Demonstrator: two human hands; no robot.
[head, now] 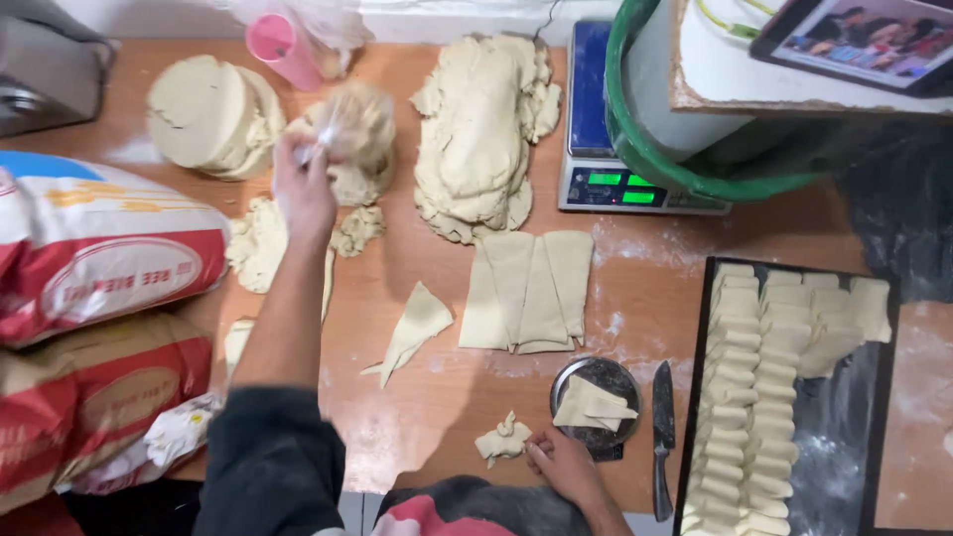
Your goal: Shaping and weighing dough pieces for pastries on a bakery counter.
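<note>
My left hand (303, 189) reaches far over the wooden table (437, 397) and grips a clear plastic sheet (342, 124) that lies on a lump of dough (362, 139). The hand and sheet are blurred. My right hand (566, 465) rests at the table's near edge, fingers by a small crumpled dough scrap (504, 440) and beside a round metal dish (596, 392) with a folded dough triangle in it. Cut dough triangles (526, 290) lie overlapped in the middle, and one loose triangle (415, 328) lies to their left.
A big dough pile (481, 129) and a round dough stack (208, 114) sit at the back. A scale (606, 129) carries a green bucket (675, 169). A knife (663, 437) lies beside a black tray (854, 437) of folded dough pieces. Flour sacks (89, 248) fill the left.
</note>
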